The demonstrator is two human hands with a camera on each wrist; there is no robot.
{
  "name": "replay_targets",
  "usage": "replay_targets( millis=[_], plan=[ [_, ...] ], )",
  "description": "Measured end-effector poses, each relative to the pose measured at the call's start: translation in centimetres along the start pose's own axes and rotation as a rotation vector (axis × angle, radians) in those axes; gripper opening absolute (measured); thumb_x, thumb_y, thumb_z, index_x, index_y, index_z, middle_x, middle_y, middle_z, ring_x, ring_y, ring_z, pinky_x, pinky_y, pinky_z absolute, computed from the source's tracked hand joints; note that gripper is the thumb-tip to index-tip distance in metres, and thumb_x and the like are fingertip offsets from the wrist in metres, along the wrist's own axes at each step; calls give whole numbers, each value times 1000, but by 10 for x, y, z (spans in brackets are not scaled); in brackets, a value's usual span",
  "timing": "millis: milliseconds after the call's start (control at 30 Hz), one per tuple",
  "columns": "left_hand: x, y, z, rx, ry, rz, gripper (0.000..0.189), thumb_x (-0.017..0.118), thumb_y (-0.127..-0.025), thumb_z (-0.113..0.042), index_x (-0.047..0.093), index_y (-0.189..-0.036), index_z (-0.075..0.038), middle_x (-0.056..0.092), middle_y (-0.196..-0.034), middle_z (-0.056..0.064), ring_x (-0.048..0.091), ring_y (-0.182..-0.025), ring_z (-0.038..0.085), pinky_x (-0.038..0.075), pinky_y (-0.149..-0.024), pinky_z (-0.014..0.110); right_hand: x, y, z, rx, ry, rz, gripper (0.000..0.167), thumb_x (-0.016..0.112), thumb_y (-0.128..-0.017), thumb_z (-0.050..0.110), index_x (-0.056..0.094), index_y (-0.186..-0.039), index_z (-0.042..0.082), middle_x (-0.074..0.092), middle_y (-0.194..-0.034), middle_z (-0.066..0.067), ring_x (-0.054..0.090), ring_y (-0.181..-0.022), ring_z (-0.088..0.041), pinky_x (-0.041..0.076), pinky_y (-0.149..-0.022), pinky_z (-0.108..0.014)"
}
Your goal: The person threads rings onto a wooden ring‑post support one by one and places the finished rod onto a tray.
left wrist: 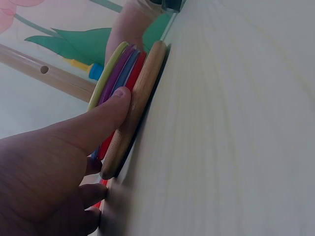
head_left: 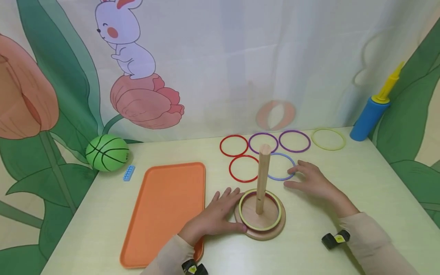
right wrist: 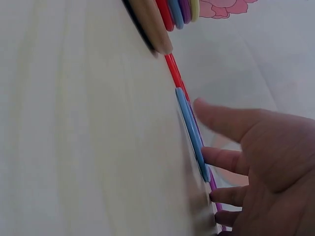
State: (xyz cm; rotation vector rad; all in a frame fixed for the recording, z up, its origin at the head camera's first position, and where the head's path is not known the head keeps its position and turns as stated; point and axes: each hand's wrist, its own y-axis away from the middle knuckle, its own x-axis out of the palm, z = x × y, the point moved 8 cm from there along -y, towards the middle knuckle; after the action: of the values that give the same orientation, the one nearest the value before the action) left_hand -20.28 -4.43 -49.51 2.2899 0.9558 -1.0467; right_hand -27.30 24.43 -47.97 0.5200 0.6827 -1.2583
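Note:
My left hand (head_left: 220, 214) holds the left side of a wooden ring stand (head_left: 262, 179), its thumb against the round base and lowest rings in the left wrist view. Around the upright peg lie stacked rings: a red ring (left wrist: 135, 69) lowest, then a blue ring (left wrist: 129, 64), a purple ring (left wrist: 117, 73) and a yellow ring (left wrist: 107, 73). My right hand (head_left: 314, 183) is at the right edge of a loose blue ring (right wrist: 189, 130) lying flat behind the stand. Its index fingertip meets that ring, with the thumb apart from the other fingers.
Loose red (head_left: 244, 181), purple (head_left: 295, 151) and yellow-green (head_left: 328, 149) rings lie toward the back. An orange tray (head_left: 168, 210) is left of the stand. Beyond it are a green ball (head_left: 107, 152) and small blue block (head_left: 128, 173). A blue-yellow pump (head_left: 369, 118) stands back right.

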Motion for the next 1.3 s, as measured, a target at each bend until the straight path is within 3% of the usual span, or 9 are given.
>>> replay_targets(
  millis=[200, 367, 567, 833, 1300],
  plan=[
    [-4, 0, -2, 7, 3, -10, 97, 82, -88, -55, 34, -167, -26, 24, -174, 9, 10, -162, 33, 2, -131, 54, -4, 0, 3, -51, 103, -55, 35, 91, -82, 29, 69, -92, 3, 47, -145, -46, 34, -142, -63, 22, -117, -73],
    [-3, 0, -1, -1, 12, 1, 98, 81, -88, -58, 32, -167, -28, 23, -174, 7, 8, -163, 31, 0, -131, 53, -4, -1, 0, -33, 101, -52, 35, 92, -80, 28, 64, -75, 9, 44, -147, -46, 34, -142, -64, 24, -118, -72],
    [-5, -1, -2, 6, 10, -13, 98, 81, -87, -58, 33, -167, -28, 24, -174, 7, 9, -163, 31, 1, -131, 53, -5, -1, 1, -46, 92, -60, 36, 93, -80, 29, 63, -71, 10, 41, -149, -48, 32, -142, -66, 24, -118, -74],
    [-2, 0, -2, 4, 14, 0, 98, 81, -88, -57, 33, -167, -25, 24, -174, 7, 9, -163, 31, 0, -130, 54, -7, 2, -3, 6, 56, -64, 38, 94, -78, 39, 66, -71, 13, 46, -146, -44, 38, -139, -62, 34, -113, -70],
    [-1, -1, -1, 7, 5, -6, 99, 79, -88, -59, 32, -168, -25, 23, -174, 7, 9, -163, 31, 1, -130, 54, -7, 2, -3, 6, 55, -78, 39, 93, -80, 39, 70, -73, 9, 45, -146, -45, 39, -138, -63, 33, -114, -72]
  ],
)
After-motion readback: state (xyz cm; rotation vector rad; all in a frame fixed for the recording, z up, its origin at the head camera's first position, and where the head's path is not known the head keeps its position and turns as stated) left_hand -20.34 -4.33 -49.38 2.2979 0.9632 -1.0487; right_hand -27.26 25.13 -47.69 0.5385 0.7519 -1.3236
